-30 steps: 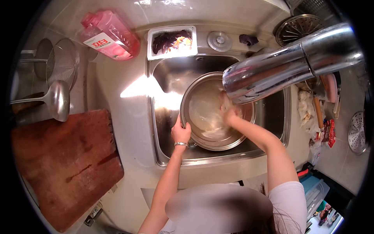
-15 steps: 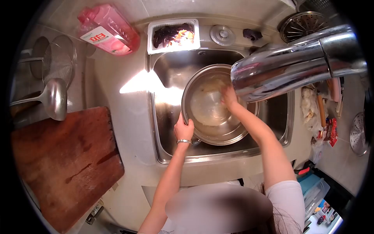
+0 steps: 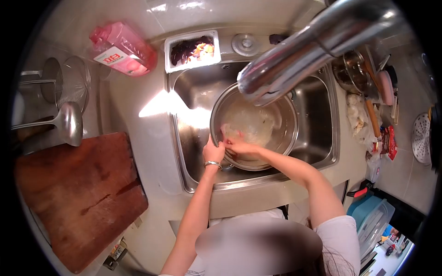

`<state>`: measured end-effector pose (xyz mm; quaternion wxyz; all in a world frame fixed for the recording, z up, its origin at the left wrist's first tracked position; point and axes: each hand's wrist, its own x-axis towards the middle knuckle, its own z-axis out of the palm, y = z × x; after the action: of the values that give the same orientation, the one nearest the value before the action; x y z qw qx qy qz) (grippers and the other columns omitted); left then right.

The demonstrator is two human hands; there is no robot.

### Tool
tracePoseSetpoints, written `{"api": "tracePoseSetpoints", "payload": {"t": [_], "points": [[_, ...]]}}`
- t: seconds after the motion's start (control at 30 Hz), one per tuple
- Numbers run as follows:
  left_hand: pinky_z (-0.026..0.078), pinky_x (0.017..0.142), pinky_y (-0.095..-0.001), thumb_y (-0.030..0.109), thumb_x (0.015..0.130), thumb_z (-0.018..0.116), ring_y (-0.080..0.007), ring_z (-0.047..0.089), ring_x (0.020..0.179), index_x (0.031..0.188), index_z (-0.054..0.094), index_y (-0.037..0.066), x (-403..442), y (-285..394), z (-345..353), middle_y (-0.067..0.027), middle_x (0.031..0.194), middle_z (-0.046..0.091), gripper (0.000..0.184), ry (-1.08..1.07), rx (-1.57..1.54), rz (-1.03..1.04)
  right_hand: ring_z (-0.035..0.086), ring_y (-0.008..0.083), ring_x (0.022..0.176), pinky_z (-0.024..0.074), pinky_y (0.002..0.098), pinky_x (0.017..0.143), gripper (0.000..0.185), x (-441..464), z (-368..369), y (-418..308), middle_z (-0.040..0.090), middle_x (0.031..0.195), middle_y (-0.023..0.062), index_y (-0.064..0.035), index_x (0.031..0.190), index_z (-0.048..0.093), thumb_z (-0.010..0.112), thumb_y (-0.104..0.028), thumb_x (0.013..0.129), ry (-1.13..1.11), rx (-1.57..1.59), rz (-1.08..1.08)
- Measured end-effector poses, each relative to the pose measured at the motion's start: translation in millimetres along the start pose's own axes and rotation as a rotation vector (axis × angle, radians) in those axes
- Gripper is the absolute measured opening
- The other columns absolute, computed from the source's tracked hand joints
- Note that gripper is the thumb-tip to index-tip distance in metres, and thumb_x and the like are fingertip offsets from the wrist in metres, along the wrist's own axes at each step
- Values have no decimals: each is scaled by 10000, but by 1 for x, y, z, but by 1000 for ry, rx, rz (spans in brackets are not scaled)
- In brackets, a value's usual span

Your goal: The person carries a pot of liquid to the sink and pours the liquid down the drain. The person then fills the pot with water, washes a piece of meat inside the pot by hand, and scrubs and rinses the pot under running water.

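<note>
A round steel basin [image 3: 294,133] with cloudy water [image 3: 251,120] in it stands in the sink [image 3: 317,131]. My left hand [image 3: 213,151], with a bracelet at the wrist, is closed on the basin's near-left rim. Inside that same side my right hand [image 3: 240,147] is low at the wall, close to the left hand. Its fingers look drawn together, and what they hold, if anything, is hidden. Pinkish patches show in the water beside them, too unclear to name. The chrome faucet [image 3: 276,76] reaches over the basin's far side.
Behind the sink are a white tray [image 3: 169,69] of dark and orange pieces, a drain lid [image 3: 245,44] and a pink detergent bottle [image 3: 123,50]. A wooden cutting board [image 3: 80,193] lies left, below a ladle [image 3: 70,124] and strainers [image 3: 72,85]. Bagged items [image 3: 357,115] sit right.
My right hand has moved from the basin's far right to its near-left wall, beside my left hand. The left hand keeps its grip. The camera view has shifted, and the water is stirred.
</note>
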<state>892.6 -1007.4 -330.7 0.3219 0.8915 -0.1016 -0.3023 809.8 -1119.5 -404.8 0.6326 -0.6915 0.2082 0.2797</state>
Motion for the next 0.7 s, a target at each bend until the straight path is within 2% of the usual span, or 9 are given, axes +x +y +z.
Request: {"api": "tracePoseSetpoints", "payload": {"t": [0.13, 0.27, 0.3, 0.4, 0.47, 0.5, 0.6, 0.67, 0.7], "points": [[451, 735, -474, 206, 710, 509, -407, 569, 816, 1080, 525, 139, -1, -2, 2, -212, 835, 612, 375, 13, 29, 18, 539, 170, 750, 418, 299, 713, 260, -65, -7, -29, 574, 804, 91, -30, 1004, 516, 470, -255, 884, -54, 40, 57], [445, 773, -464, 205, 706, 508, -400, 567, 857, 1060, 551, 130, -1, -1, 1, -215, 874, 612, 364, 15, 54, 1, 543, 262, 869, 419, 337, 771, 278, -96, -6, -14, 586, 959, 128, -54, 982, 557, 510, -298, 857, 126, -219, -318], [446, 788, -455, 207, 704, 513, -390, 569, 875, 1053, 563, 122, -1, -1, 1, -206, 895, 615, 362, 8, 52, -6, 574, 308, 903, 452, 350, 751, 286, -124, -18, -45, 621, 934, 139, -78, 967, 618, 518, -306, 825, 123, -292, -297], [446, 796, -448, 210, 703, 517, -382, 570, 886, 1056, 565, 118, 0, -1, 0, -196, 906, 618, 368, -15, 78, -12, 586, 277, 918, 431, 373, 795, 264, -147, -45, -48, 633, 929, 120, -123, 949, 641, 532, -301, 787, -63, -731, 170], [447, 798, -443, 214, 703, 525, -375, 571, 895, 1057, 570, 122, 1, -2, 1, -188, 921, 619, 369, -13, 67, 2, 604, 275, 881, 432, 392, 804, 253, -150, -64, -31, 647, 877, 104, -101, 832, 673, 559, -303, 734, -26, -1150, 210], [447, 799, -442, 215, 703, 527, -375, 570, 896, 1057, 571, 123, 1, -2, 1, -187, 923, 618, 369, -9, 64, 9, 620, 272, 829, 462, 401, 748, 211, -157, -69, -22, 650, 831, 115, -98, 780, 681, 563, -246, 687, 157, -1132, 60], [446, 799, -440, 213, 704, 530, -373, 569, 897, 1055, 573, 123, 3, -4, 4, -186, 926, 617, 365, 38, 44, 32, 623, 289, 790, 480, 408, 697, 219, -147, -47, -21, 645, 796, 139, -78, 788, 676, 558, -234, 689, 37, -1224, 88], [445, 797, -439, 210, 705, 532, -372, 569, 896, 1053, 572, 122, 0, -5, 6, -185, 925, 617, 361, 57, 30, 31, 595, 348, 790, 469, 420, 710, 197, -129, -11, -11, 617, 804, 196, -24, 758, 611, 520, -199, 753, 159, -870, 67], [445, 795, -439, 208, 705, 533, -371, 569, 895, 1052, 571, 121, -2, -2, 5, -183, 923, 618, 360, 60, 24, 24, 575, 354, 815, 447, 421, 738, 210, -129, 4, -22, 606, 838, 194, -10, 827, 554, 479, -206, 811, 314, -570, -110]]}}
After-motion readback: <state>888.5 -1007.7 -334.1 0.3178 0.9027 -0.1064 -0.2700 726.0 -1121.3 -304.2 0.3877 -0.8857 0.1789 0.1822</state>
